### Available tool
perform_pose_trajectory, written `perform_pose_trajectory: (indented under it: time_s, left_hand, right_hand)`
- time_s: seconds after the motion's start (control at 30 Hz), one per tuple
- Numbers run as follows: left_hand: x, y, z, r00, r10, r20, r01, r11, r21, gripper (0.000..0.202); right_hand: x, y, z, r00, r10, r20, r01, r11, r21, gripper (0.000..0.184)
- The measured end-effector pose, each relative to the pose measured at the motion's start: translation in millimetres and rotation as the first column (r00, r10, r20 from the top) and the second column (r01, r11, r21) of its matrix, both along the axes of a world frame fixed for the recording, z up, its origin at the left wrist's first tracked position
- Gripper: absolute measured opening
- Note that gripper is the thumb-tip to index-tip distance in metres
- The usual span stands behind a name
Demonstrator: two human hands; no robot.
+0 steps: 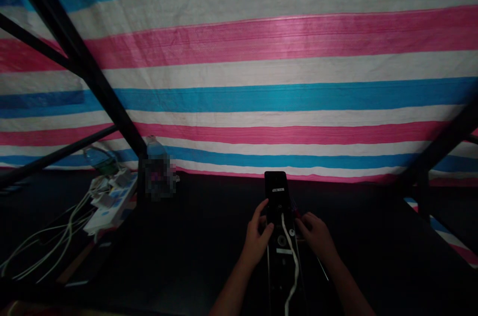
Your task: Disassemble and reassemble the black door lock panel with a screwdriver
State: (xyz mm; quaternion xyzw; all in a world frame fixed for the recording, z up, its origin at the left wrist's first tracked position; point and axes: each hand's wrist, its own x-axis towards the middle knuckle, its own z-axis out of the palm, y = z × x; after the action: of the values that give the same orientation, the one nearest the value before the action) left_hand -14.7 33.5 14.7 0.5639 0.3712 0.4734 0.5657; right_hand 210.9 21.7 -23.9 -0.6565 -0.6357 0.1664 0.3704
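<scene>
I am curling the fingers of my left hand (257,236) around the black panel (276,191); my right hand's (315,234) grip is unclear. Snagging the white cable (289,251) risks pulling the panel loose.

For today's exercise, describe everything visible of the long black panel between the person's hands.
The long black panel lies lengthwise on a dark surface. Its face shows a small white label, a round fitting and a white strip, with a white cable running along it. The left hand and right hand touch it near the far end. Its material is too dim to tell.
</scene>
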Motion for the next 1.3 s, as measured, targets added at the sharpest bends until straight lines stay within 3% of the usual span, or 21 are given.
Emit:
perform_pose_trajectory:
  time_s: [1.3]
  left_hand:
    - [0.4,2.1,-8.2,0.999,-0.026,0.046,0.025,1.000,0.017,0.071]
  right_hand:
    - [-0.6,0.0,1.3,1.000,0.007,-0.020,-0.008,0.999,-0.041,0.040]
